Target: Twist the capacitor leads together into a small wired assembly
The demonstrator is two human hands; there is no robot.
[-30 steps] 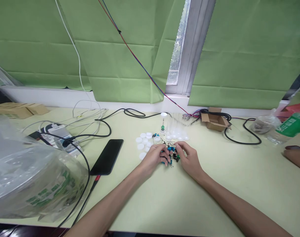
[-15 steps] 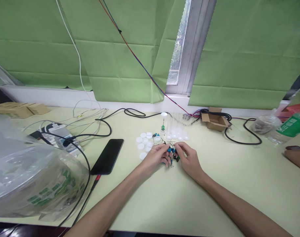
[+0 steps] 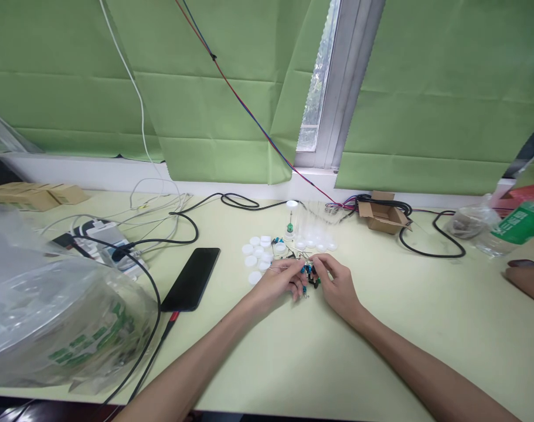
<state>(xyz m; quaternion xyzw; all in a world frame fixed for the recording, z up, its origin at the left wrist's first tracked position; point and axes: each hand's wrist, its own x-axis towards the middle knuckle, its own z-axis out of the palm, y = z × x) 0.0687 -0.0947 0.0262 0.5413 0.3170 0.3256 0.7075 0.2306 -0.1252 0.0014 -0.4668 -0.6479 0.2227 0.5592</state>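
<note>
My left hand (image 3: 273, 284) is closed in a pinch over a thin metal piece with blue parts, its fingers curled beneath. Facing it, my right hand (image 3: 339, 288) pinches with thumb and forefinger at a small blue-and-black part (image 3: 309, 269). The two hands nearly meet, and more small blue, black and green pieces lie between and under them. Their exact kind is too small to make out. Just beyond my fingers lie thin metal rods (image 3: 302, 253) and another blue piece (image 3: 277, 241). White round caps (image 3: 250, 260) are spread left of these.
An upright clear tube (image 3: 290, 220) holds a green piece; clear tubes (image 3: 319, 231) stand beside it. A phone (image 3: 191, 278), plastic bag (image 3: 73, 328) and power strip (image 3: 104, 243) lie left. An opened carton (image 3: 383, 217), black cable (image 3: 442, 255), bottle (image 3: 515, 228) and another person's arm (image 3: 530, 284) are right.
The left fingers have shifted slightly over the blue parts, covering more of them near the thumb tip. My right hand has stayed almost still.
</note>
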